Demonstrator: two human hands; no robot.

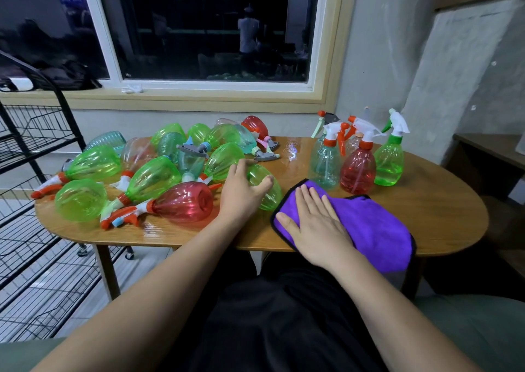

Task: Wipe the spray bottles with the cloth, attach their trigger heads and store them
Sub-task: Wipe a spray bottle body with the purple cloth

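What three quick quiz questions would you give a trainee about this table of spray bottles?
1. True or false: the right hand lies flat on the purple cloth.
2. What colour is the lying bottle that the left hand grips? A red, B green, C blue.
3. Fill in: the upright red bottle stands on the person's ____ side of the table.
Key: 1 true; 2 B; 3 right.
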